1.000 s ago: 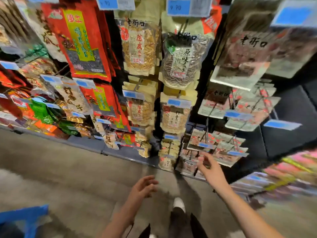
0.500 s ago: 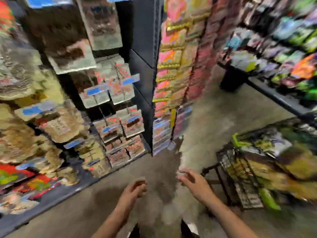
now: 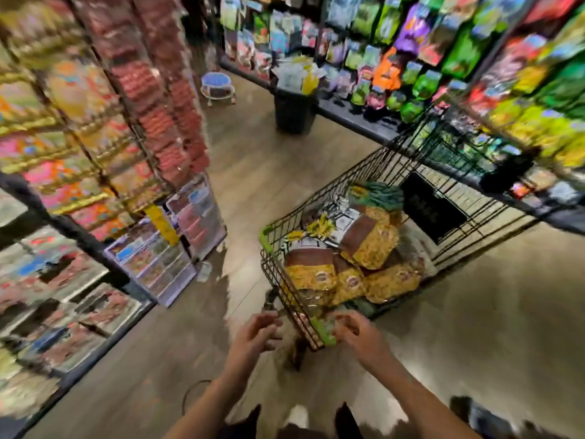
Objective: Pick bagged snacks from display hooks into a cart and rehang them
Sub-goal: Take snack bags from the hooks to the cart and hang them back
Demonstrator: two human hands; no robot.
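Observation:
A black wire shopping cart (image 3: pixel 373 172) stands in the aisle ahead of me, slightly right. It holds several yellow and brown snack bags (image 3: pixel 370 248) piled in its basket. My left hand (image 3: pixel 256 335) hovers just left of the cart's near corner, fingers loosely curled and holding nothing. My right hand (image 3: pixel 357 331) hangs over that near corner, fingers relaxed and holding nothing. Blurred bagged snacks hang on the display rack (image 3: pixel 95 128) at my left.
A black bin (image 3: pixel 292 109) with papers stands further down the aisle, and a small round stool (image 3: pixel 217 87) beyond it. Green and purple snack bags fill the shelving (image 3: pixel 474 58) on the right. Clear drawer units (image 3: pixel 171 245) sit on the floor by the left rack.
My view has swung right, from the hook display to the aisle and the cart. Both hands came away from the hanging bags and now sit by the cart's near corner.

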